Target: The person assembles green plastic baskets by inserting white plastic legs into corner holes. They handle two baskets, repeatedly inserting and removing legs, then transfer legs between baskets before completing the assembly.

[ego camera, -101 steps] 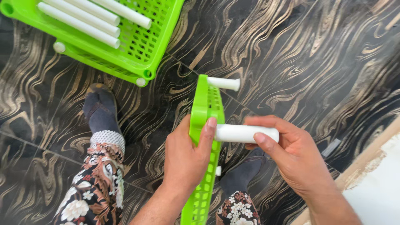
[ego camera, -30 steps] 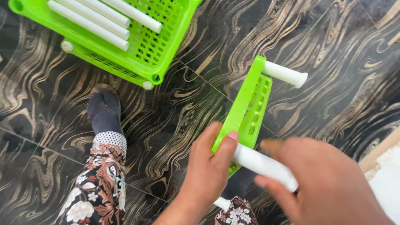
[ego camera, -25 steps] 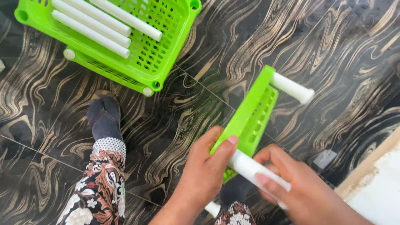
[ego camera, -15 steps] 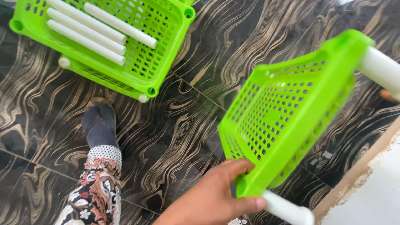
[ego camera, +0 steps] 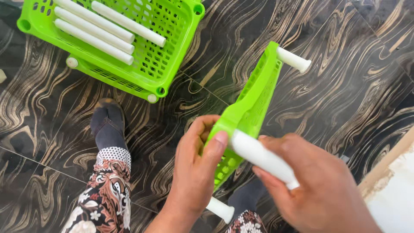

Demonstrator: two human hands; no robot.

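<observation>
I hold a green perforated plastic shelf tray [ego camera: 254,101] on edge above the dark floor. My left hand [ego camera: 196,166] grips its near corner, thumb against a white plastic tube [ego camera: 263,157]. My right hand [ego camera: 315,190] is wrapped around that tube, which sits at the tray's near corner. Another white tube [ego camera: 293,59] sticks out of the far corner, and a third white tube end [ego camera: 221,210] shows below my left wrist.
A second green basket tray [ego camera: 172,64] lies on the floor at upper left with three loose white tubes [ego camera: 97,34] in it. My socked foot [ego camera: 108,125] and patterned trouser leg [ego camera: 105,198] are at lower left. A pale ledge [ego camera: 392,181] runs at lower right.
Half a second ago the tray was swung up flat toward the camera, held by my left hand alone. Now it is turned edge-on, and my right hand grips the near white tube.
</observation>
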